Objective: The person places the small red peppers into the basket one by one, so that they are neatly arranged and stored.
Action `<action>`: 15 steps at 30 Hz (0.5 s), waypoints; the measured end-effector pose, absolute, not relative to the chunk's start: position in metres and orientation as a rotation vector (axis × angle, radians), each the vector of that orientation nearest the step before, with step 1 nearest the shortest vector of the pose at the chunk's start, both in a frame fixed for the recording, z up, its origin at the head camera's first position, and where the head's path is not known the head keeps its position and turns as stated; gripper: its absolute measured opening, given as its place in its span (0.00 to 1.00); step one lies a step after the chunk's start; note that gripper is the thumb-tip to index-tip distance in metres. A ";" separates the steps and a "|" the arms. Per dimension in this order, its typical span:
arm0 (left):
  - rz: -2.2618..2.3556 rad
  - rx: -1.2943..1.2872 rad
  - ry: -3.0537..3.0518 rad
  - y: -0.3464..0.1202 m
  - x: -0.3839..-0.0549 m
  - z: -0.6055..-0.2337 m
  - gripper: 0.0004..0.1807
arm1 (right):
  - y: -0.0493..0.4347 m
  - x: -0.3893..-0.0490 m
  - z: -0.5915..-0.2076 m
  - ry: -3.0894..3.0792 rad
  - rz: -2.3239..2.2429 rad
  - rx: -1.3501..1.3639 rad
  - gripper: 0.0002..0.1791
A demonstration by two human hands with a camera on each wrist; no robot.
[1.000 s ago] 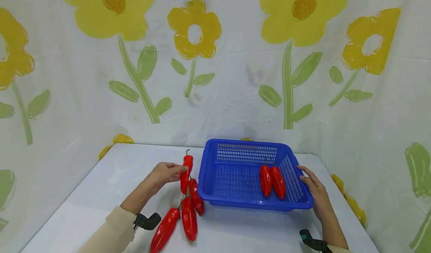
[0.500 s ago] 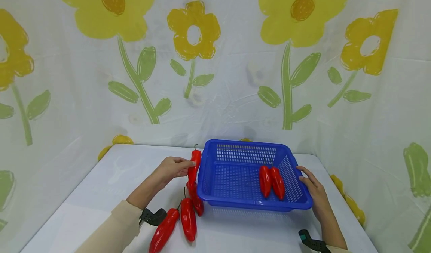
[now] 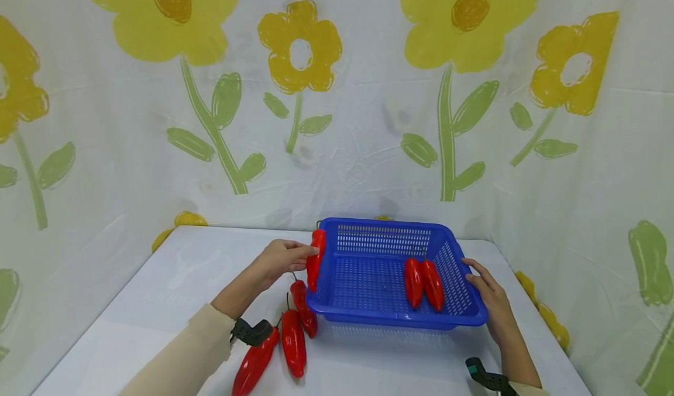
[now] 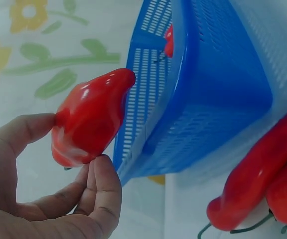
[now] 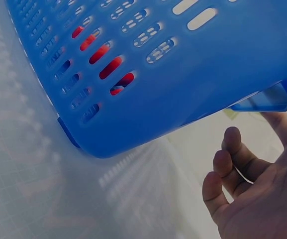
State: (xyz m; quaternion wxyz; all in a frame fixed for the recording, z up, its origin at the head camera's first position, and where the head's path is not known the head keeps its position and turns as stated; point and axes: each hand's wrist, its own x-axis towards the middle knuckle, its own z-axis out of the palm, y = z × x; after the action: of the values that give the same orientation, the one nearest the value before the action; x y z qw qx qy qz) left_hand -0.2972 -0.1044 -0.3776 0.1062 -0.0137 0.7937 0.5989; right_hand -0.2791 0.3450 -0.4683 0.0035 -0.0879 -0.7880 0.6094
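Note:
My left hand (image 3: 284, 258) pinches a red chili pepper (image 3: 316, 258) between thumb and fingertips, at the left rim of a blue plastic basket (image 3: 368, 317). In the left wrist view the pepper (image 4: 91, 119) shows its tip toward the basket's slotted wall (image 4: 203, 104). My right hand (image 3: 495, 299) holds the basket's right rim with thumb and index finger. The right wrist view shows its other fingers (image 5: 223, 162) loosely curled outside the wall. Two red peppers (image 3: 413, 282) lie side by side at the basket's right.
Three more red peppers, one slender (image 3: 303, 308), one upright in view (image 3: 293, 343) and one partly behind the wrist camera (image 3: 255, 364), lie left of the basket on the white table (image 3: 368, 367). A flower-printed curtain (image 3: 347, 174) hangs behind.
My left hand has moved right with its pepper, from above the loose peppers to the basket's left rim. The right hand and basket hold their place.

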 end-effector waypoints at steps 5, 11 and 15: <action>1.774 -0.028 2.313 -0.095 -0.300 -0.376 0.29 | 0.344 -0.280 -0.467 -2.472 1.909 -0.273 0.30; 1.792 -0.026 2.275 -0.085 -0.304 -0.372 0.33 | 0.344 -0.280 -0.467 -2.502 1.889 -0.266 0.31; 1.819 -0.016 2.237 -0.077 -0.307 -0.370 0.34 | 0.345 -0.280 -0.467 -2.498 1.884 -0.281 0.31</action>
State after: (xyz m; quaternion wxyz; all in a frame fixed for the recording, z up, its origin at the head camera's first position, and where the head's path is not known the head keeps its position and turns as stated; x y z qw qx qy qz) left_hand -0.3074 -0.0767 -0.3696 0.1288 -0.0054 0.7695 0.6255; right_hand -0.2796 0.3453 -0.4674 0.0001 -0.0896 -0.7952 0.5997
